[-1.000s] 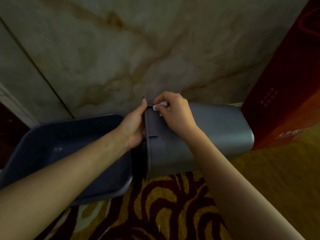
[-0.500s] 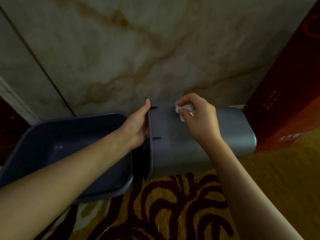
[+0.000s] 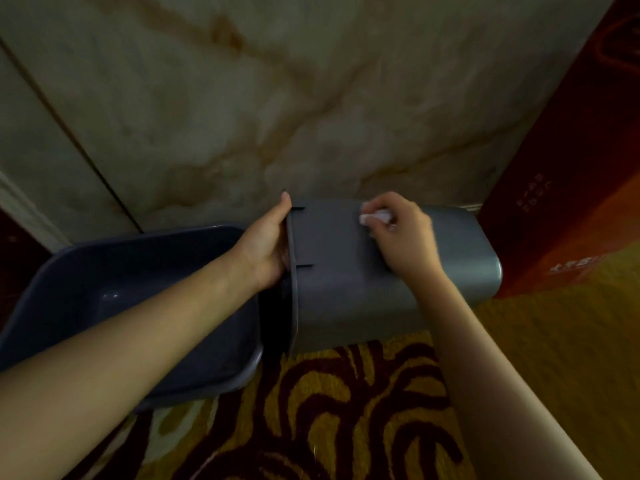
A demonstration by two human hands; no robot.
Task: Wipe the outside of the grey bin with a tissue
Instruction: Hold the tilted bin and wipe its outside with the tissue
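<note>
Head view: the grey bin (image 3: pixel 346 289) lies on its side on the patterned carpet (image 3: pixel 346 410), its open mouth facing left toward a darker blue-grey tub (image 3: pixel 104 289) that sits just beside it, and its closed base pointing right toward a red-brown box (image 3: pixel 571 168). A marbled wall (image 3: pixel 311 98) rises behind.

The left hand (image 3: pixel 266 247) is closed over the bin's rim at the mouth, fingers tucked inside and thumb lying along the outer edge, bracing it. The right hand (image 3: pixel 401 237) is curled around a small wad of white tissue (image 3: pixel 375 216), pinching it in the fingertips and pressing it against the upper outside wall, toward the far edge.

To wipe well, I judge the pressure should stay flat and even, with strokes running along the length of the wall from rim to base in overlapping bands instead of dabs. The tissue is bunched small, so only a narrow strip is covered per pass; opening it wider would help. The left hand's hold matters: a bin on its side can roll, so it should keep the rim steady and turn the bin to bring each hidden wall, and the underside resting on the carpet, up within reach.

The bin sits between both hands, directly in front, touched by each.
</note>
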